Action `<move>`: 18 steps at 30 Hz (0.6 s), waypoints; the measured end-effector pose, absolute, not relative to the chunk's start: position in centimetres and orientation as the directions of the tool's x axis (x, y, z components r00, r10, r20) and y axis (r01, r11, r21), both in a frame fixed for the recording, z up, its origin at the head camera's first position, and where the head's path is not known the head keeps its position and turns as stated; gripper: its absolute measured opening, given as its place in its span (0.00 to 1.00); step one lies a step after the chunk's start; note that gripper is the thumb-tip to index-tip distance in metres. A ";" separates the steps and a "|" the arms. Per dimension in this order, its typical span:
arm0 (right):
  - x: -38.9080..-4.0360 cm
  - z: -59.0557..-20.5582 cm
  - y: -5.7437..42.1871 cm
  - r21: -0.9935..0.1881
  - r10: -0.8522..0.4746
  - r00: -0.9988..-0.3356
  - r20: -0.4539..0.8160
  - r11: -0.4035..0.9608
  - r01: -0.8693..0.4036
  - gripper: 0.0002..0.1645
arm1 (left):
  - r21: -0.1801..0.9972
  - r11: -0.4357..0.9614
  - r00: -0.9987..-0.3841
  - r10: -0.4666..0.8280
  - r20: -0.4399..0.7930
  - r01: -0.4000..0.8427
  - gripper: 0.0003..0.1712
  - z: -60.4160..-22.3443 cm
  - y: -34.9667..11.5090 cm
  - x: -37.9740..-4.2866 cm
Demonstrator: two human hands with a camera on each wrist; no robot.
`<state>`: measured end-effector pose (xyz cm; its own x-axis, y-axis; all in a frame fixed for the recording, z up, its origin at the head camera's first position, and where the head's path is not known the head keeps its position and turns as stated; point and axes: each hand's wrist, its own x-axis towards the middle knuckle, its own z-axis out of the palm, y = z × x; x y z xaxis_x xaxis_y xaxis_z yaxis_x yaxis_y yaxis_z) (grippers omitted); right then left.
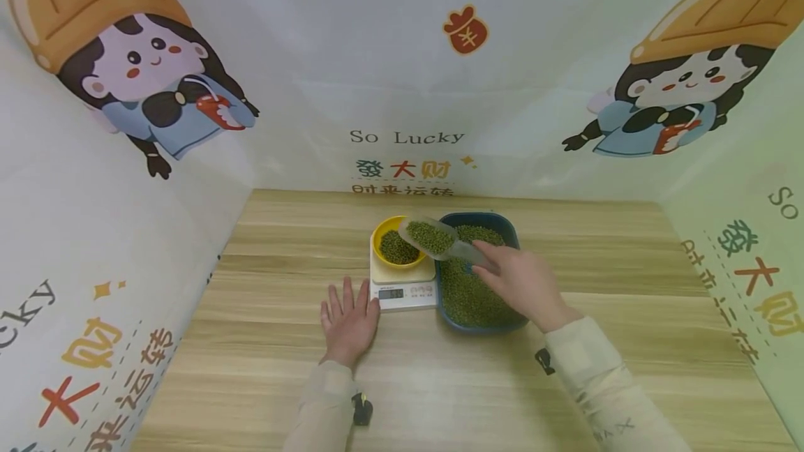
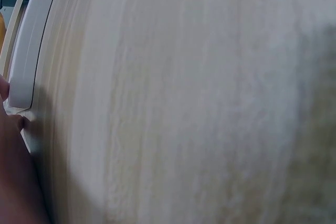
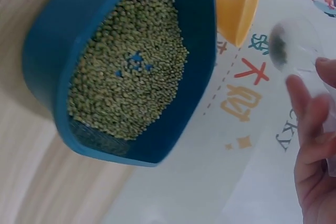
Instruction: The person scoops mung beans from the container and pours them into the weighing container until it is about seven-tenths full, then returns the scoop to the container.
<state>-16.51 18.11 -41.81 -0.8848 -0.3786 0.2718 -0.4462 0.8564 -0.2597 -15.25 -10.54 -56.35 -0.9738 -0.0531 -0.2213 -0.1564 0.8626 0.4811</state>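
My right hand (image 1: 524, 281) grips the handle of a clear plastic scoop (image 1: 465, 252) loaded with green mung beans (image 1: 430, 236). The scoop's front edge overlaps the right rim of a yellow bowl (image 1: 379, 254) in the head view; that bowl holds some mung beans and sits on a white kitchen scale (image 1: 389, 275). Palm down on the table, my left hand (image 1: 349, 326) has its fingers spread, thumb and index finger right at the scale's front left corner. In the left wrist view, the scale (image 2: 29, 56) shows beside the fingers at the left edge.
A deep blue tub (image 1: 444, 317) of mung beans stands just right of the scale; small blue pieces poke out among its beans (image 3: 123, 85). The wood-grain table (image 1: 283, 257) is bounded by printed cloth walls (image 1: 301, 89) at the back and both sides.
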 end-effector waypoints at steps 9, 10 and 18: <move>-17.2 -40.5 17.6 -0.252 -0.424 -0.889 0.172 0.854 -0.455 0.27 | 0.486 0.859 -0.973 -0.055 -0.225 -0.161 0.33 -56.4 -10.5 -15.3; -17.3 -40.4 17.6 -0.249 -0.425 -0.890 0.167 0.855 -0.455 0.27 | 0.486 0.859 -0.973 -0.056 -0.224 -0.161 0.33 -56.5 -10.6 -15.3; -17.7 -39.2 17.6 -0.172 -0.448 -0.879 0.161 0.865 -0.472 0.26 | 0.481 0.862 -0.974 -0.056 -0.220 -0.158 0.33 -56.4 -10.6 -15.3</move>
<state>-17.73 17.61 -39.23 -0.8795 -0.4481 0.1606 -0.4719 0.8646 -0.1723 -15.35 -10.56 -56.43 -0.9739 -0.0564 -0.2198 -0.1585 0.8622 0.4811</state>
